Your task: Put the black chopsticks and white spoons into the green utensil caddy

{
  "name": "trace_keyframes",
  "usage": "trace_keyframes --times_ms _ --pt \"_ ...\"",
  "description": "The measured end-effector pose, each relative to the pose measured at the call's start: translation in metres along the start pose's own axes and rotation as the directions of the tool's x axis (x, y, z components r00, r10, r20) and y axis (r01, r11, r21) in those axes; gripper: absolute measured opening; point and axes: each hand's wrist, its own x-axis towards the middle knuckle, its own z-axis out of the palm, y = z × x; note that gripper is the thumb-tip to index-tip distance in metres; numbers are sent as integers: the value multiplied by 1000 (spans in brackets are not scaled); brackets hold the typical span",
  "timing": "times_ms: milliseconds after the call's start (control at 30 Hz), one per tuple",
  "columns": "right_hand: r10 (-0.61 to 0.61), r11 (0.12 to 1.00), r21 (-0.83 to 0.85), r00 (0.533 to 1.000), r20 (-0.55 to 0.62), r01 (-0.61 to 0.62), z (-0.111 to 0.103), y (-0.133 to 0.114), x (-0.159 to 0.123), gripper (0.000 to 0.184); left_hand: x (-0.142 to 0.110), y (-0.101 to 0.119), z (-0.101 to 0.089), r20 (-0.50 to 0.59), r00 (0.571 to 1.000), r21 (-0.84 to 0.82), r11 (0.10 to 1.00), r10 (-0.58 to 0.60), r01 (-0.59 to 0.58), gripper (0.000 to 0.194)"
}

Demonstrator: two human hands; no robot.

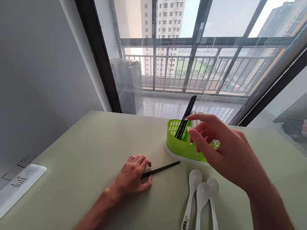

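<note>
My left hand rests on the pale green table with its fingers and thumb closed around the near end of black chopsticks. They lie slanted toward the back right; whether one or two are there I cannot tell. My right hand is raised in front of the bright green utensil holder, thumb and index finger apart and nothing between them. It hides the holder's right part. Several black chopsticks stand tilted in the holder's left compartment. White handles show behind my right fingers.
Three white spoons lie near the front, below my right hand. At the left edge is a white device beside the wall sockets. The table's far edge meets a glass door, with a balcony railing beyond.
</note>
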Motion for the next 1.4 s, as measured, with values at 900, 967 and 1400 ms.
trace_keyframes --times_ms 900,967,1400 --pt "-39 998 -58 999 13 40 -7 11 1 26 -2 -27 13 -81 997 156 988 15 -3 32" --pt "-43 998 -54 999 16 44 -7 10 1 26 -2 -27 14 -97 995 155 988 22 -7 32" --pt "-25 998 -50 996 84 30 -7 8 1 25 -3 -5 13 -181 967 -351 930 -179 106 25"
